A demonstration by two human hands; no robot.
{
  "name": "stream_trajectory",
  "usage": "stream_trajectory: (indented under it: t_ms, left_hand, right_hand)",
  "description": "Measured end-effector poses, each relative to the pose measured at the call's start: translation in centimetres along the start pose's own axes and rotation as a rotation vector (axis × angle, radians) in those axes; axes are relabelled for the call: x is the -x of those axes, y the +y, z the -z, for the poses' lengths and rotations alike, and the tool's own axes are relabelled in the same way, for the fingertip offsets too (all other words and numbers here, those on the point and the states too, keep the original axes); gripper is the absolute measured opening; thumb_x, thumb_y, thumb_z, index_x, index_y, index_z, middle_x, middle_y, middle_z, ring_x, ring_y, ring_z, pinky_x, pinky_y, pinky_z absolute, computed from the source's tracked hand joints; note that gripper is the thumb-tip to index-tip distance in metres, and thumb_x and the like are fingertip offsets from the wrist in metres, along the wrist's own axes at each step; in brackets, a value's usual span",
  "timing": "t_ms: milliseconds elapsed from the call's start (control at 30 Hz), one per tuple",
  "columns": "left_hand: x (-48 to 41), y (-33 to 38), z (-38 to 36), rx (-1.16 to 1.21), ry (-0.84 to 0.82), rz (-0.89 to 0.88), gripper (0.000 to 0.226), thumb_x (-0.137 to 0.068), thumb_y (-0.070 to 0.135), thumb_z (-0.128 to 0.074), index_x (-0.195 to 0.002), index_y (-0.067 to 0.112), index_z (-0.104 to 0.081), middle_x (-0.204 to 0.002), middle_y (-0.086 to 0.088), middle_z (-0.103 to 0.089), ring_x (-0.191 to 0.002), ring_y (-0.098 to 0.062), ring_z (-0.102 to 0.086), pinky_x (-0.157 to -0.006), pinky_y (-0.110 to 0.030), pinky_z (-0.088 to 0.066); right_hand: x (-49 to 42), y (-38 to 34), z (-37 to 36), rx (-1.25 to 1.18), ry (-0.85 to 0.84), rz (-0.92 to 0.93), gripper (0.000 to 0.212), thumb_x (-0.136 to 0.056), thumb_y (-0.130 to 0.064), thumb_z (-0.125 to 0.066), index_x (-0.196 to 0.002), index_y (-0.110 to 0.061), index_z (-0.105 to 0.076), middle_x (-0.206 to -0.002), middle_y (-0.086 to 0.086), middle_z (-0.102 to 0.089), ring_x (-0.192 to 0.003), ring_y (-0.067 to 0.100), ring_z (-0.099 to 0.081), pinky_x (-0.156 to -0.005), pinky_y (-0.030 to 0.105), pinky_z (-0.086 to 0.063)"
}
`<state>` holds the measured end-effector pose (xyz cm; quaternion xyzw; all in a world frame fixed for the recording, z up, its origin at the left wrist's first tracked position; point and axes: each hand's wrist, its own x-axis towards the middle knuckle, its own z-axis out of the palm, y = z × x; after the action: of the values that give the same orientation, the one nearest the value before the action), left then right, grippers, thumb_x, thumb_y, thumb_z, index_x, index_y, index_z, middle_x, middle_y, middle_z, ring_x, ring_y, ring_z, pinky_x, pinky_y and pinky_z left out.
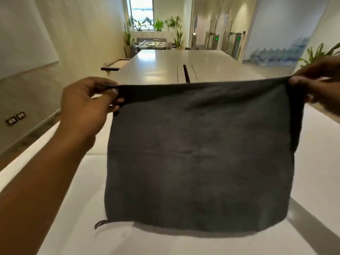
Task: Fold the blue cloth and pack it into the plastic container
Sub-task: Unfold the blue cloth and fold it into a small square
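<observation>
A dark, grey-blue square cloth of soft napped fabric (198, 155) hangs spread open in the air above a long pale glossy table (160, 65), held up by its two top corners. Its face is flat and almost unwrinkled, with a faint horizontal crease across the middle and a small loop tag at the lower left corner. The top edge runs level from left to right, pulled nearly taut; the sides fall straight down, and the bottom hem sits just over the near end of the table, where it casts a shadow. The right side curls slightly back on itself.

The left hand (88, 107) pinches the top left corner between thumb and closed fingertips. The right hand (320, 89), partly cut off by the frame's edge, grips the top right corner the same way, fingers closed on the fabric.

A dark slot (186, 73) runs down the table's centre beyond the cloth.
</observation>
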<state>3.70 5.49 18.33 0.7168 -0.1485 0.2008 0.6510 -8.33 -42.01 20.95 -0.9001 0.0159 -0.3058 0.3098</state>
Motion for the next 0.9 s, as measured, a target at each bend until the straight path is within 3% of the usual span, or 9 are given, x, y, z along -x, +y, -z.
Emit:
stream_trajectory:
  t_ms: [67, 133, 333, 467, 567, 667, 800, 900]
  left_hand:
    - [0.5, -1.5, -0.3, -0.008, -0.026, 0.074, 0.024, -0.089, 0.005, -0.062, -0.084, 0.028, -0.069, -0.094, -0.008, -0.071, -0.076, -0.015, -0.073, -0.07, -0.024, -0.057]
    - [1.5, -3.0, -0.5, -0.021, -0.076, 0.12, 0.022, -0.089, 0.003, -0.063, -0.085, 0.024, -0.07, -0.094, -0.009, -0.071, -0.077, -0.016, -0.073, -0.072, -0.025, -0.058]
    - [4.7, -6.8, 0.2, -0.174, -0.148, 0.187, 0.017, -0.087, 0.013, -0.068, -0.092, 0.028, -0.071, -0.093, 0.004, -0.072, -0.083, -0.014, -0.071, -0.073, -0.022, -0.059]
    - [6.6, -8.5, 1.3, -0.19, -0.183, 0.235, 0.02, -0.083, 0.013, -0.072, -0.088, 0.032, -0.074, -0.085, 0.005, -0.075, -0.082, -0.017, -0.072, -0.079, -0.036, -0.058]
    - [8.2, -9.5, 2.1, -0.236, -0.222, 0.238, 0.018, -0.081, 0.015, -0.073, -0.089, 0.032, -0.074, -0.082, 0.006, -0.075, -0.079, -0.019, -0.071, -0.077, -0.041, -0.058]
    - [9.8, -10.0, 2.4, -0.312, -0.263, 0.224, 0.024, -0.081, 0.011, -0.072, -0.086, 0.035, -0.073, -0.083, 0.012, -0.075, -0.077, -0.011, -0.071, -0.074, -0.03, -0.056]
    - [11.5, -9.8, 2.8, -0.32, -0.334, 0.19, 0.03, -0.074, 0.006, -0.07, -0.085, 0.034, -0.071, -0.09, 0.013, -0.074, -0.086, -0.007, -0.07, -0.077, -0.014, -0.052]
    - [12.4, -9.8, 3.3, -0.389, -0.36, 0.127, 0.04, -0.075, -0.005, -0.068, -0.084, 0.033, -0.07, -0.094, 0.015, -0.072, -0.089, -0.004, -0.068, -0.08, -0.01, -0.05]
  right_hand:
    - [1.2, -2.3, -1.3, -0.1, -0.106, -0.181, 0.04, -0.068, -0.066, -0.079, -0.092, -0.034, -0.077, -0.073, -0.008, -0.077, -0.051, 0.009, -0.068, -0.044, 0.018, -0.051]
    - [2.6, -2.6, -2.9, -0.114, -0.097, -0.236, 0.042, -0.062, -0.072, -0.076, -0.088, -0.04, -0.076, -0.074, -0.012, -0.077, -0.055, 0.005, -0.069, -0.048, 0.015, -0.053]
    - [7.1, -0.3, -6.6, -0.117, -0.128, -0.25, 0.043, -0.066, -0.075, -0.071, -0.093, -0.041, -0.076, -0.083, -0.01, -0.078, -0.073, 0.013, -0.075, -0.067, 0.035, -0.064]
    - [10.1, 0.9, -7.7, -0.099, -0.121, -0.271, 0.038, -0.068, -0.072, -0.07, -0.094, -0.044, -0.075, -0.084, -0.015, -0.077, -0.073, 0.008, -0.074, -0.067, 0.024, -0.06]
    - [12.0, 1.5, -8.3, -0.077, -0.17, -0.288, 0.012, -0.079, -0.038, -0.078, -0.089, -0.043, -0.075, -0.079, -0.017, -0.076, -0.06, 0.003, -0.069, -0.048, 0.008, -0.049]
    - [13.6, 2.4, -8.9, -0.008, -0.221, -0.286, 0.028, -0.081, -0.009, -0.075, -0.085, -0.037, -0.074, -0.078, -0.016, -0.076, -0.065, 0.003, -0.071, -0.053, 0.007, -0.05]
    - [15.1, 2.4, -9.8, 0.026, -0.257, -0.291, 0.032, -0.081, 0.005, -0.073, -0.079, -0.026, -0.074, -0.084, -0.021, -0.075, -0.074, -0.002, -0.071, -0.061, 0.001, -0.048]
    - [15.7, 2.0, -10.0, 0.037, -0.25, -0.286, 0.031, -0.08, 0.008, -0.072, -0.081, -0.023, -0.073, -0.085, -0.023, -0.074, -0.077, -0.002, -0.07, -0.063, 0.001, -0.049]
